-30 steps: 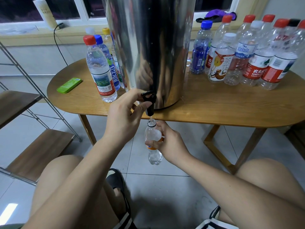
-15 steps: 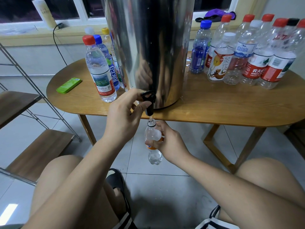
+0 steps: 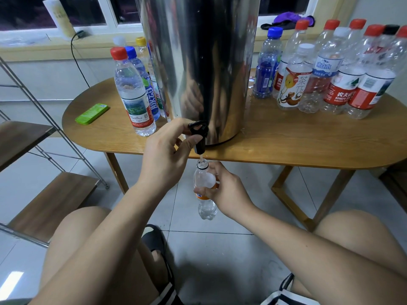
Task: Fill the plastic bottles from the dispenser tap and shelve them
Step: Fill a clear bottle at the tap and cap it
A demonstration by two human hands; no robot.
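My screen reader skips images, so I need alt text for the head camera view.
A person's right hand holds an uncapped plastic bottle under the black tap of a steel dispenser while the left hand grips the tap. Capped bottles stand on the wooden table either side of the dispenser; a shelf rack is at left.

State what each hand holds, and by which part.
The left hand pinches the black tap at its lever. The right hand grips the uncapped plastic bottle around its middle.
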